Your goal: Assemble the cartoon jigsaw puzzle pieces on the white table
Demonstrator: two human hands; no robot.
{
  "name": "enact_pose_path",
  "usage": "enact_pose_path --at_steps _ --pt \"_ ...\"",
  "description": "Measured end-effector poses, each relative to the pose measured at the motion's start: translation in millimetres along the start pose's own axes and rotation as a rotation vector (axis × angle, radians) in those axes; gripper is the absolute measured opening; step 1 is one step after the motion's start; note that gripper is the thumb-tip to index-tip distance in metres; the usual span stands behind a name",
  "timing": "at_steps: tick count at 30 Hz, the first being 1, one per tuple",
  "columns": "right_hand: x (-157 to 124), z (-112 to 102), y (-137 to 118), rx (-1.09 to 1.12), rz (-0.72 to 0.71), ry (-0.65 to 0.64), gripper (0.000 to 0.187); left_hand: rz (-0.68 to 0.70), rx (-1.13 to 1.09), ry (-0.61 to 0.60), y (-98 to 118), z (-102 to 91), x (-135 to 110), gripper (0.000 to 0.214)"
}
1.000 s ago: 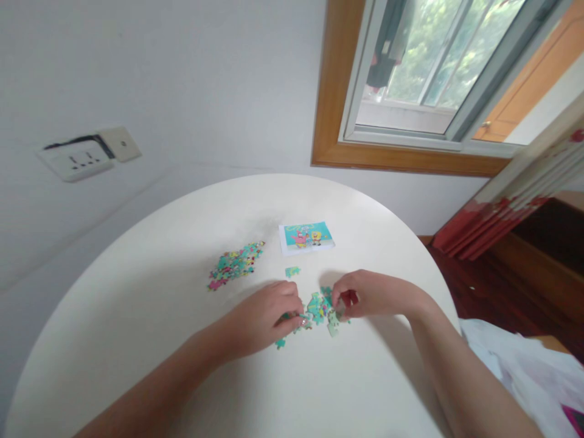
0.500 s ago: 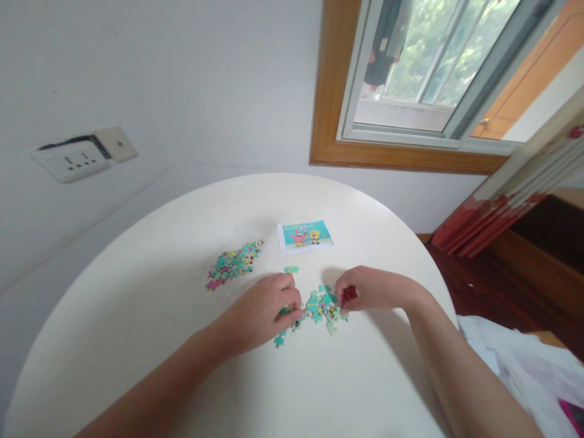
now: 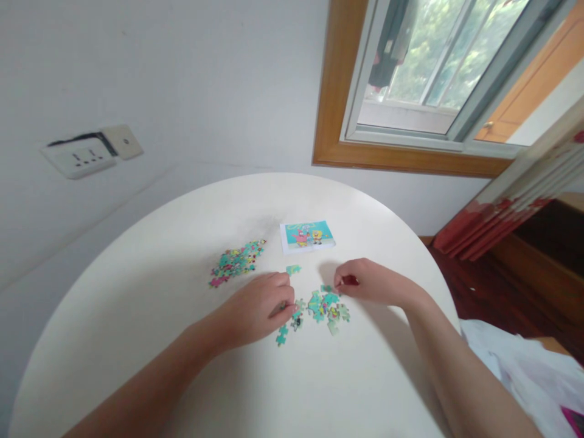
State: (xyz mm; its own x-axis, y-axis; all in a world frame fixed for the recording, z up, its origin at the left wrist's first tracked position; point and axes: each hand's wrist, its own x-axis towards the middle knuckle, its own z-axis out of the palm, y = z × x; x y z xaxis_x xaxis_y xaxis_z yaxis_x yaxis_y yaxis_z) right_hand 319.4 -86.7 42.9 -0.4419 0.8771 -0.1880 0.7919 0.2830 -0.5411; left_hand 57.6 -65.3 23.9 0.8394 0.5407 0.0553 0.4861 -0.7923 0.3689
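Note:
Small jigsaw puzzle pieces [image 3: 316, 302], mostly teal and pale green, lie in a loose cluster between my two hands. My left hand [image 3: 267, 307] rests at the cluster's left side, thumb and fingers curled together; a teal piece [image 3: 282, 334] and a few others lie by its fingertips. At the upper right of the cluster, my right hand [image 3: 360, 278] is closed in a pinch, beside a teal piece [image 3: 326, 288]. Whatever either hand grips is hidden or too small to make out. Beyond my left hand lies a separate teal-and-yellow piece [image 3: 294, 269].
A larger heap of mixed puzzle pieces [image 3: 237, 261] lies to the left on the round white table [image 3: 137, 316]. A cartoon picture card [image 3: 308, 236] lies behind the cluster. The wall with a socket [image 3: 82, 157] and a wood-framed window [image 3: 340, 149] borders the table's far side.
My right hand has moved up and back from the cluster's right side, uncovering pale green pieces there. My left hand has shifted slightly left, showing more pieces near its fingertips. The view moved slightly.

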Motion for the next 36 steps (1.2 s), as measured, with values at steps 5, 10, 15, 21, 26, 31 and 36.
enact_pose_path --at_steps 5,10,15,21,26,31,36 --pt "10 18 -20 0.006 -0.215 0.022 0.019 -0.015 0.013 -0.023 2 -1.2 0 0.025" --pt "13 27 -21 -0.019 -0.235 0.019 0.015 -0.012 0.046 -0.055 2 -2.7 0 0.028" --pt "14 28 -20 0.029 -0.267 -0.012 0.013 -0.008 0.073 -0.072 -1 -4.8 -2 0.031" --pt "14 26 -20 0.02 -0.257 0.012 0.017 0.006 0.062 -0.046 -8 -7.1 -5 0.032" --pt "14 25 -16 0.026 -0.266 0.032 0.014 0.02 0.06 -0.042 -14 -3.8 -6 0.034" --pt "13 25 -18 0.045 -0.281 -0.017 0.012 0.022 0.059 -0.045 -17 -3.0 -7 0.034" --pt "12 25 -24 -0.06 -0.215 0.054 0.006 -0.016 0.066 -0.061 -16 -5.9 -7 0.032"
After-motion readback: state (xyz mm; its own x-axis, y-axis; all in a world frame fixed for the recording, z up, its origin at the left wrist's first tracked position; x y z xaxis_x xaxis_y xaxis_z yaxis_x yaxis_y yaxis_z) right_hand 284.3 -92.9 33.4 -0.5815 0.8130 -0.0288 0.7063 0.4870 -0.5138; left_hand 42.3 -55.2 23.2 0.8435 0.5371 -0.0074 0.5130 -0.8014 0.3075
